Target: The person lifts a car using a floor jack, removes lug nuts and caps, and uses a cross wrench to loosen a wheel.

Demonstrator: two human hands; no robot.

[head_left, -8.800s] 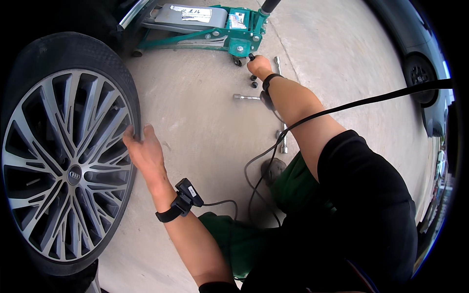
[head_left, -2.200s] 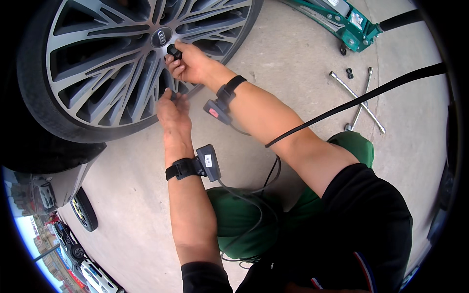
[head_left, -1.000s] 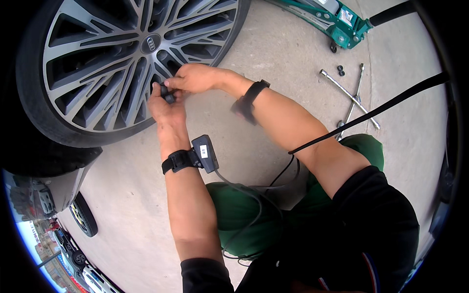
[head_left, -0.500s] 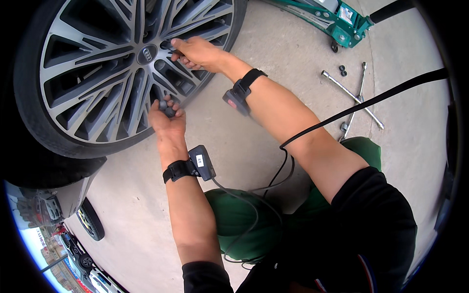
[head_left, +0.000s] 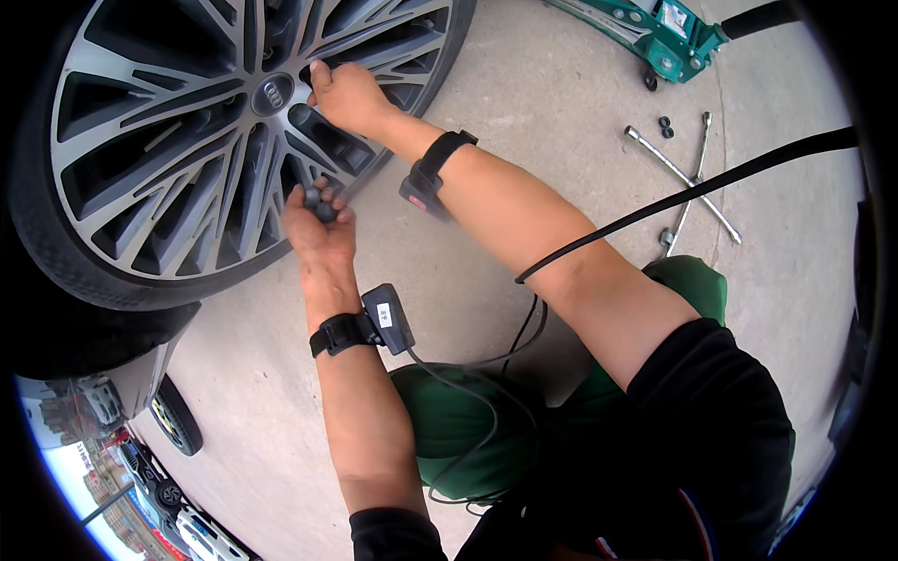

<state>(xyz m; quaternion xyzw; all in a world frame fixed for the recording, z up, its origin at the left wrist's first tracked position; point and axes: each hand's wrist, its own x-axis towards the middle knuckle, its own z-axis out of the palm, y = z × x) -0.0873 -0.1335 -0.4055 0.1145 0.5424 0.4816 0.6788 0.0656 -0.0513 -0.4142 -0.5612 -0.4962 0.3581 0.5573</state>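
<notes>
My right hand [head_left: 349, 101] reaches to a dark lug hole beside the hub of a grey-and-black multi-spoke car wheel [head_left: 192, 168]. Its thumb and fingers are closed at the hole, and whatever they pinch is hidden. Lower down, in front of the rim, my left hand [head_left: 320, 224] is turned palm up, with fingers curled round several small dark round lug nut caps [head_left: 323, 208]. The round centre cap [head_left: 272, 94] sits in the hub. Both wrists wear black straps with small boxes.
On the concrete floor to the right lie a four-way lug wrench [head_left: 693, 183] and two small black caps [head_left: 665, 127]. A green floor jack [head_left: 669, 42] stands at the far right. Black cables [head_left: 645, 214] cross my right arm; another tyre [head_left: 176, 417] is at lower left.
My right hand has shifted slightly up and left, staying by the lug hole next to the hub. My left hand still holds the caps in nearly the same place. The whole view has shifted a little.
</notes>
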